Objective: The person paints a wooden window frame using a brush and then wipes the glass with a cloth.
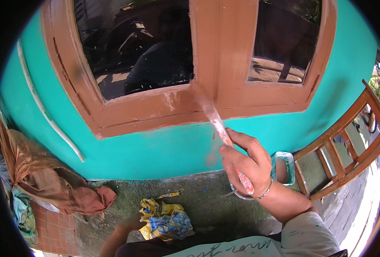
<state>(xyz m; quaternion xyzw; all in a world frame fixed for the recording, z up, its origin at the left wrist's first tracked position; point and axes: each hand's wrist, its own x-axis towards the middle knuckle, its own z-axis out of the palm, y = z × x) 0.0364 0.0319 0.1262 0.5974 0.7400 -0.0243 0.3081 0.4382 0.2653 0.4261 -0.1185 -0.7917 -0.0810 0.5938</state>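
My right hand (247,160) grips a paintbrush (222,130) by its paint-spotted handle. The blurred bristles meet the brown wooden window frame (164,104) at the lower right corner of the left glass pane (138,51). Pale streaks show on the frame's bottom rail. Low down, my left hand (133,222) is at the edge of a bunched yellow and blue cloth (169,218); its fingers are blurred and partly hidden, so whether it grips the cloth is unclear. Behind my right wrist, a round container (241,195) is mostly hidden.
Around the frame is a turquoise wall (138,151) with smudges of brown. A plastic tub (284,168) holding brownish paint stands beside a wooden ladder-like frame (334,154) at right. Brown fabric (51,173) hangs at left, near a white pipe (45,109).
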